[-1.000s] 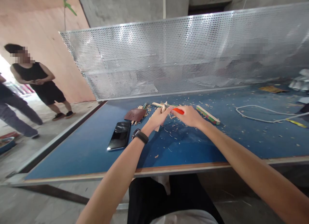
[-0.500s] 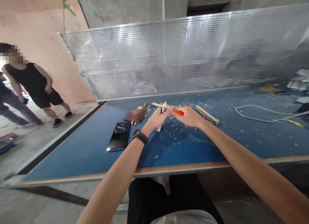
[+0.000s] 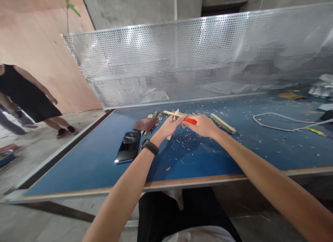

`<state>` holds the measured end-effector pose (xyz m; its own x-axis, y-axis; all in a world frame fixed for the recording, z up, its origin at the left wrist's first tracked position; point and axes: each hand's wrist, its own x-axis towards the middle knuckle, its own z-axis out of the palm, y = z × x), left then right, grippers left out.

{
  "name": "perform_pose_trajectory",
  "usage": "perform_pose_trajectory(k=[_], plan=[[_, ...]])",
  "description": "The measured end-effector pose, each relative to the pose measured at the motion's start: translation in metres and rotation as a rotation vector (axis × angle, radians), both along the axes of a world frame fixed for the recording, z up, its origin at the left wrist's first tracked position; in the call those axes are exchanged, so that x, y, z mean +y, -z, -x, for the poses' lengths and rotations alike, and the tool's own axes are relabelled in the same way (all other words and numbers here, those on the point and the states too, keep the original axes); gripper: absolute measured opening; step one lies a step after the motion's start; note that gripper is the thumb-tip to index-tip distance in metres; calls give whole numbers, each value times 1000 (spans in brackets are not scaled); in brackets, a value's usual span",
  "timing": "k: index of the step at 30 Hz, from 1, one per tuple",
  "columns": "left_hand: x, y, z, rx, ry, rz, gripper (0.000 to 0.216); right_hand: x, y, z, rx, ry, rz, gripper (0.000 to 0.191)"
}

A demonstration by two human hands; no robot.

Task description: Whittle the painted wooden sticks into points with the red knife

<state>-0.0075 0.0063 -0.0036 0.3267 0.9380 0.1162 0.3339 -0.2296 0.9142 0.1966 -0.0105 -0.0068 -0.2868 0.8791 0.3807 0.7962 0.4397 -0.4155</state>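
1. Wooden piece: raised over the blue surface, its pale, pointed tip projecting beyond the left hand. A pale end also shows below that hand; whether it belongs to the same piece cannot be told.
2. Black phone: flat on the surface, screen up, near the left wrist, which bears a dark watch.
3. Left hand: fingers curled around the wooden piece, thumb extended toward the right hand.
4. Right hand: fingers closed about an orange-handled tool, which points toward the left thumb. The tool's working end is too small to make out, and contact between thumb and tool cannot be judged.
5. Brown sheet: to the left of the hands, lying over several thin sticks whose ends protrude beneath it.
6. Wooden strip: to the right of the right hand, pale on top, green and red along its side. Shavings are scattered across the surface.
7. White cord: looped at the far right, with a yellow strip beside it.
8. Yellow-brown flat piece: toward the back of the surface, right.
9. Perforated metal panel: upright along the rear edge, a grey wall behind.
10. Person in black: standing on the floor beyond the left end, well apart from the hands.
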Motion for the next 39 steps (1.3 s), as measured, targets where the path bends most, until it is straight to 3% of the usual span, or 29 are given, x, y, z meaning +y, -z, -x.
perform_pose_trajectory(k=[6,20,33,39], plan=[[6,5,0,33,-71,-92,34,-2,1,5,-32,88,-6,56],[7,8,0,97,-197,-122,48,-4,-1,13,-6,208,-15,62],[-3,0,-3,114,-149,-17,38,0,0,2,82,-55,35,50],[-6,-2,0,51,-106,40,45,0,0,0,71,-95,44,51]])
